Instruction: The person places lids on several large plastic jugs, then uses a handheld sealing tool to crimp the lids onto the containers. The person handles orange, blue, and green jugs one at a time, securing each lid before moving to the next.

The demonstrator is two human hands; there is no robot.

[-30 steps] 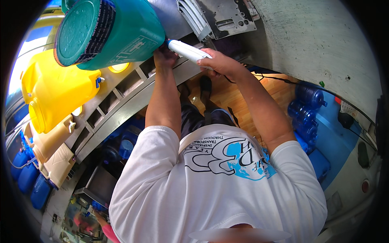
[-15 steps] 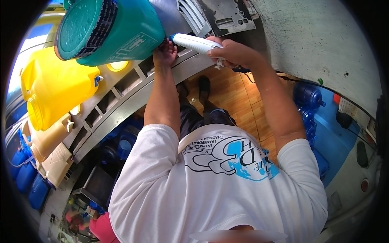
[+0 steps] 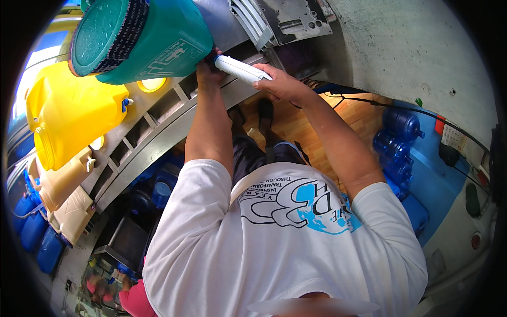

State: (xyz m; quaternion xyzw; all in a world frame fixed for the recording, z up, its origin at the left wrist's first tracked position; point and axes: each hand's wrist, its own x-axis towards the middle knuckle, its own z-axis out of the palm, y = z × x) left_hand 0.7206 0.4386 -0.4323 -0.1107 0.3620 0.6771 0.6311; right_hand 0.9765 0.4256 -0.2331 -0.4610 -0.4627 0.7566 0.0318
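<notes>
At the lower corner of the teal water container (image 3: 174, 39) my left hand (image 3: 210, 73) is raised, its fingers curled and partly in shadow. What they close on, if anything, cannot be made out. My right hand (image 3: 280, 84) grips a white tube-shaped handheld tool (image 3: 244, 68), whose dark bluish tip points left at my left fingers and the container's corner. Whether the tip touches them is unclear. The container lies on its side, with a wet round lid facing left and a dark printed band round that end.
A yellow container (image 3: 79, 111) and beige containers (image 3: 63, 174) line the metal counter (image 3: 153, 142) on the left. A black cable (image 3: 406, 108) runs along the right wall. Blue water bottles (image 3: 396, 153) stand at right. Another person's pink sleeve (image 3: 136, 298) shows at lower left.
My right hand has moved left and slightly down with the white tool, bringing its tip up to my left hand. My left fingers have turned and curled in. More of the cable shows.
</notes>
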